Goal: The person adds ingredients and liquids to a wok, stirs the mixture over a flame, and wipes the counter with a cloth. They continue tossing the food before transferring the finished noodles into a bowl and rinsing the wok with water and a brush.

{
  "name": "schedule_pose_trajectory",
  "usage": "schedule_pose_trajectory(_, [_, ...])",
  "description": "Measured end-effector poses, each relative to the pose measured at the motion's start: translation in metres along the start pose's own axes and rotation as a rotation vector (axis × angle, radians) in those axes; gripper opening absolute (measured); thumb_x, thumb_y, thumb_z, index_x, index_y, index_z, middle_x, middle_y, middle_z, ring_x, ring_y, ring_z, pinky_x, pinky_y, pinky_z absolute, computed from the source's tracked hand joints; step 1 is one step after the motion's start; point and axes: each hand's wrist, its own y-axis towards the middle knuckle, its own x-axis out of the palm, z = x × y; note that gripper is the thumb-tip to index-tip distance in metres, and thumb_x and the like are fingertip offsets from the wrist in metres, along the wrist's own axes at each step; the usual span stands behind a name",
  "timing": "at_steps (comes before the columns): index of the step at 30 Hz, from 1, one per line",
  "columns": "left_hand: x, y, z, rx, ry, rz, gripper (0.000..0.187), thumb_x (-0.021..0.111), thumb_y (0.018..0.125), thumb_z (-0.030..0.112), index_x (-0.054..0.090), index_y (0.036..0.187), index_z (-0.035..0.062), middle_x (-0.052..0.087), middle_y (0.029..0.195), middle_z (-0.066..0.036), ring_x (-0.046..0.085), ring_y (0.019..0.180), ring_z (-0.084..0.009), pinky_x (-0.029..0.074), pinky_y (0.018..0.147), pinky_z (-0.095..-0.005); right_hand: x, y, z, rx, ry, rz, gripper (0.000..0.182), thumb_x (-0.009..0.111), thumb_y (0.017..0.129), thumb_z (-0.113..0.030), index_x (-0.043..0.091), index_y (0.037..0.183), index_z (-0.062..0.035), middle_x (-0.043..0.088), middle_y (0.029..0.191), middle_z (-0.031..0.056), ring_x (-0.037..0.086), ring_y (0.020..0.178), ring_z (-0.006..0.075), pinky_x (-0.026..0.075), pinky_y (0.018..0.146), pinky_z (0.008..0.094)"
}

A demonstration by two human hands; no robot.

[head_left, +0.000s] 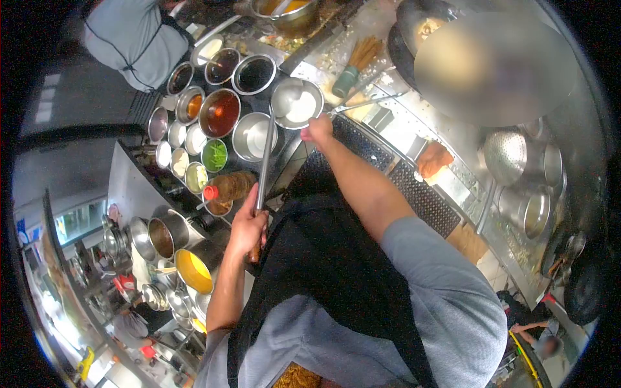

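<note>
My left hand [248,226] is wrapped round the long metal handle of a ladle [264,165], near its wooden end. The ladle's head lies in a steel bowl [316,97] that holds something white. At the near right side of that bowl, my right hand [317,131] is closed on the rim. A second steel bowl [243,147] with white contents stands just left of the ladle's handle. Below it, a bottle with a red cap [211,193] lies close to my left hand.
Several containers surround the bowls, including red sauce [221,114], dark liquid [253,74] and chopped greens [214,155]. A bamboo brush [359,61] lies on the counter. At right are a blurred wok area and a perforated strainer [506,157]. Another person [129,42] stands at upper left.
</note>
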Motion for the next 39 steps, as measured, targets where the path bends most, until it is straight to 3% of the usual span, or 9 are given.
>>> schedule_pose_trajectory(6, [-0.006, 0.016, -0.013, -0.069, -0.433, -0.149, 0.075, 0.051, 0.089, 0.002, 0.017, 0.155, 0.0194, 0.047, 0.063, 0.0, 0.045, 0.041, -0.0122, 0.04, 0.038, -0.0261, 0.003, -0.004, -0.004, 0.037, -0.001, 0.046, 0.034, 0.045, 0.087, -0.001, 0.043, 0.121, 0.0001, 0.063, 0.072, 0.0233, 0.065, 0.052, 0.0313, 0.058, 0.042, 0.0426])
schedule_pose_trajectory(12, [-0.019, 0.001, -0.006, -0.113, -0.921, -0.335, 0.065, 0.047, 0.093, 0.007, 0.023, 0.152, 0.0217, 0.047, 0.065, 0.0, 0.042, 0.04, -0.0118, 0.037, 0.035, -0.0266, 0.003, -0.013, -0.01, 0.045, -0.052, 0.033, 0.035, 0.043, 0.089, -0.002, 0.042, 0.124, -0.0029, 0.064, 0.075, 0.021, 0.067, 0.055, 0.0288, 0.059, 0.044, 0.0421])
schedule_pose_trajectory(16, [-0.029, -0.008, -0.016, -0.113, -1.044, -0.361, 0.063, 0.046, 0.094, 0.008, 0.024, 0.152, 0.0223, 0.046, 0.064, 0.0, 0.04, 0.039, -0.0118, 0.035, 0.034, -0.027, 0.004, -0.008, -0.009, 0.079, -0.073, 0.081, 0.031, 0.043, 0.091, -0.005, 0.046, 0.121, -0.0042, 0.066, 0.077, 0.0196, 0.067, 0.057, 0.0276, 0.06, 0.046, 0.042])
schedule_pose_trajectory(21, [-0.042, -0.029, -0.007, -0.086, -1.097, -0.426, 0.063, 0.045, 0.095, 0.008, 0.022, 0.152, 0.0228, 0.045, 0.063, 0.0, 0.039, 0.038, -0.0116, 0.036, 0.033, -0.0279, -0.012, -0.009, -0.013, 0.168, -0.07, -0.087, 0.034, 0.051, 0.096, -0.02, 0.044, 0.125, -0.0032, 0.063, 0.083, 0.0159, 0.065, 0.063, 0.0251, 0.06, 0.052, 0.043])
schedule_pose_trajectory(27, [-0.032, -0.042, 0.056, 0.014, -0.986, -0.516, 0.065, 0.044, 0.094, 0.008, 0.021, 0.153, 0.0197, 0.043, 0.063, 0.001, 0.038, 0.036, -0.0098, 0.036, 0.031, -0.0263, -0.113, -0.089, 0.012, -0.356, -0.332, 0.111, 0.021, 0.059, 0.095, -0.022, 0.054, 0.108, -0.0063, 0.063, 0.075, 0.0077, 0.059, 0.052, 0.0149, 0.048, 0.044, 0.029])
schedule_pose_trajectory(28, [-0.026, -0.039, 0.068, 0.022, -0.977, -0.555, 0.064, 0.044, 0.094, 0.008, 0.021, 0.153, 0.0199, 0.043, 0.063, 0.001, 0.038, 0.037, -0.01, 0.035, 0.031, -0.0263, -0.147, -0.087, 0.036, -0.619, -0.484, 0.273, 0.018, 0.06, 0.095, -0.022, 0.057, 0.103, -0.0062, 0.065, 0.076, 0.007, 0.062, 0.058, 0.0165, 0.052, 0.053, 0.031])
schedule_pose_trajectory(29, [-0.02, -0.035, 0.079, 0.029, -0.969, -0.591, 0.064, 0.044, 0.094, 0.008, 0.022, 0.153, 0.02, 0.043, 0.063, 0.0, 0.039, 0.037, -0.0101, 0.035, 0.032, -0.0264, -0.176, -0.109, 0.03, -0.655, -0.6, 0.427, 0.016, 0.061, 0.093, -0.021, 0.059, 0.103, -0.0075, 0.068, 0.078, 0.0094, 0.066, 0.067, 0.0203, 0.054, 0.064, 0.0345])
schedule_pose_trajectory(35, [0.066, 0.042, 0.175, 0.098, -0.672, -0.744, 0.068, 0.05, 0.094, 0.01, 0.019, 0.154, 0.0181, 0.043, 0.062, 0.0, 0.04, 0.038, -0.0119, 0.035, 0.034, -0.027, -0.327, -0.17, -0.016, -0.336, -0.513, 1.021, 0.03, 0.071, 0.084, -0.025, 0.059, 0.101, -0.0038, 0.068, 0.087, 0.0144, 0.067, 0.081, 0.0262, 0.052, 0.074, 0.0391])
schedule_pose_trajectory(39, [0.157, 0.121, 0.225, 0.4, 0.105, -0.575, 0.077, 0.053, 0.085, 0.005, 0.016, 0.153, 0.0081, 0.051, 0.063, -0.003, 0.047, 0.041, -0.0139, 0.041, 0.039, -0.0288, -0.391, -0.104, 0.013, -0.448, -0.371, 0.748, 0.04, 0.075, 0.079, -0.028, 0.058, 0.102, -0.0003, 0.068, 0.093, 0.0174, 0.066, 0.088, 0.0311, 0.052, 0.081, 0.0394])
